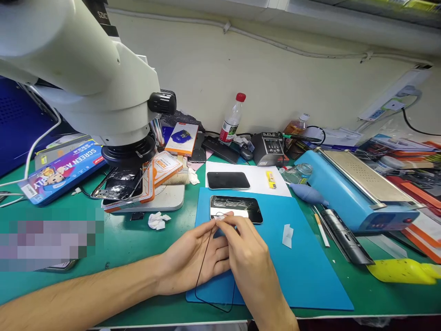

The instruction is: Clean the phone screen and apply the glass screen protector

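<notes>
My left hand point(188, 262) is palm up over the front of the blue mat point(292, 276), thumb and fingertip pinched together. From the right, my right hand point(250, 250) pinches at the same spot. Between the fingertips they hold a thin black frame-shaped strip point(212, 305), which hangs down as a loose loop past the left palm. A small whitish bit shows at the pinch; its kind is unclear. Just beyond the fingertips, a smartphone point(253, 209) lies on the mat, its glossy black face reflecting light. Another dark-faced phone point(228, 180) rests behind it on white paper point(257, 186).
A microscope point(103, 92) overhangs the left, above an opened phone and boxes. Crumpled tissue point(158, 220) lies left of the mat. To the right are a white scrap point(287, 236), a cigarette point(321, 230), an air blower point(308, 194) and a blue heating plate machine point(347, 197). A bottle point(231, 122) stands behind.
</notes>
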Available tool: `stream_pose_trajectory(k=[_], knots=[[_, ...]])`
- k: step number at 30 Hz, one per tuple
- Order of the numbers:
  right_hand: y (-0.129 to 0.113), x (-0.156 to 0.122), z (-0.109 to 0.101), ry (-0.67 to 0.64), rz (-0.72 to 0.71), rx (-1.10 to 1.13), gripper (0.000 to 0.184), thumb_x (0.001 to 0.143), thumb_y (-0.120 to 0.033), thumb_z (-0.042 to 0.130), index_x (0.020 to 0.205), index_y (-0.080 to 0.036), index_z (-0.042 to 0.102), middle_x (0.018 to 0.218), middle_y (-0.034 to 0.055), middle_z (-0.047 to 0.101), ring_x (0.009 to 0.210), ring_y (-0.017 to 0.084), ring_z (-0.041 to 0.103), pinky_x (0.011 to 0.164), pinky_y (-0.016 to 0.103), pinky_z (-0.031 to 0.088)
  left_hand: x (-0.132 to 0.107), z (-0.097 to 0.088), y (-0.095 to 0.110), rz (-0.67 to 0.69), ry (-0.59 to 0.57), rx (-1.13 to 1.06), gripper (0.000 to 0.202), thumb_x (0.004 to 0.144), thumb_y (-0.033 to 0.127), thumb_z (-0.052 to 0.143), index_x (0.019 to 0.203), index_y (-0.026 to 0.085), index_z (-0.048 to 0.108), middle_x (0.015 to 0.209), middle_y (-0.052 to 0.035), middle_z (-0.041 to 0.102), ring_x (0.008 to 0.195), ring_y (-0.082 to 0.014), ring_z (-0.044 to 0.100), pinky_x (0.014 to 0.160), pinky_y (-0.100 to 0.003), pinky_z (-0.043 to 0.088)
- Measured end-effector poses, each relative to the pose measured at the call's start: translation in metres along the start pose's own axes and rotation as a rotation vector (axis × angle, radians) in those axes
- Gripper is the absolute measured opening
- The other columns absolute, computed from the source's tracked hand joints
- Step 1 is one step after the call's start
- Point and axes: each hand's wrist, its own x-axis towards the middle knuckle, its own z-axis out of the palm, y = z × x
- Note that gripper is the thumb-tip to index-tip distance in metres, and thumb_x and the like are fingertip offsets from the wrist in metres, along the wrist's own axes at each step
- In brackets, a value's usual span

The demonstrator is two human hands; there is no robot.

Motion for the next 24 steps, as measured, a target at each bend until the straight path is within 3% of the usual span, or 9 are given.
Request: stream_pose_trajectory(k=[4, 8, 11, 18, 21, 24], knots=[[-0.01, -0.01, -0.002, -0.01, -0.027, 0.001, 0.029, 0.105, -0.007, 0.047, 0.12, -0.016, 0.07, 0.109, 0.0105, 0.073, 0.097, 0.022, 0.07, 0.08, 0.034, 0.062, -0.002, 0.002, 0.002, 0.002, 0.029, 0.001, 0.04, 0.114, 0.033, 0.047, 0.152, 0.027, 0.057, 0.108, -0.005, 0.078, 0.102, -0.0155, 0.075, 0.1, -0.027, 0.05], [-0.021, -0.023, -0.005, 0.014, -0.08, -0.011, 0.033, 0.105, -0.004, 0.044, 0.119, -0.015, 0.071, 0.105, 0.0116, 0.073, 0.097, 0.022, 0.071, 0.088, 0.037, 0.061, -0.005, 0.001, 0.003, -0.006, 0.058, 0.047, 0.055, 0.113, 0.037, 0.048, 0.166, 0.028, 0.036, 0.141, -0.0128, 0.07, 0.131, -0.0249, 0.068, 0.118, -0.036, 0.041], [-0.027, -0.035, -0.005, 0.015, -0.113, -0.024, 0.035, 0.102, -0.001, 0.045, 0.123, -0.013, 0.071, 0.106, 0.0134, 0.074, 0.097, 0.023, 0.071, 0.087, 0.036, 0.061, -0.005, -0.001, 0.003, -0.006, 0.065, 0.055, 0.066, 0.111, 0.037, 0.053, 0.169, 0.026, 0.026, 0.153, -0.0161, 0.062, 0.143, -0.0282, 0.059, 0.124, -0.04, 0.034], [-0.033, -0.057, -0.009, -0.022, -0.053, 0.211, 0.028, 0.103, -0.006, 0.053, 0.119, -0.02, 0.072, 0.102, 0.0078, 0.072, 0.093, 0.019, 0.072, 0.083, 0.028, 0.059, -0.003, 0.0, 0.001, 0.029, 0.049, 0.097, 0.068, 0.111, 0.041, 0.053, 0.17, 0.03, 0.02, 0.154, -0.0146, 0.061, 0.148, -0.0254, 0.053, 0.123, -0.041, 0.037], [-0.028, -0.046, -0.014, 0.086, 0.039, 0.196, 0.031, 0.104, -0.006, 0.052, 0.125, -0.021, 0.07, 0.11, 0.0083, 0.07, 0.102, 0.018, 0.071, 0.089, 0.028, 0.059, -0.004, 0.002, 0.001, 0.041, 0.029, 0.131, 0.065, 0.113, 0.043, 0.049, 0.17, 0.031, 0.02, 0.155, -0.0125, 0.061, 0.146, -0.0234, 0.055, 0.119, -0.037, 0.042], [-0.024, -0.032, -0.01, 0.172, 0.072, 0.101, 0.029, 0.105, -0.007, 0.053, 0.123, -0.021, 0.071, 0.112, 0.0083, 0.07, 0.104, 0.018, 0.069, 0.089, 0.029, 0.059, -0.006, 0.003, 0.001, 0.051, 0.028, 0.155, 0.06, 0.115, 0.042, 0.041, 0.17, 0.032, 0.019, 0.157, -0.0117, 0.059, 0.142, -0.0236, 0.06, 0.116, -0.039, 0.045]])
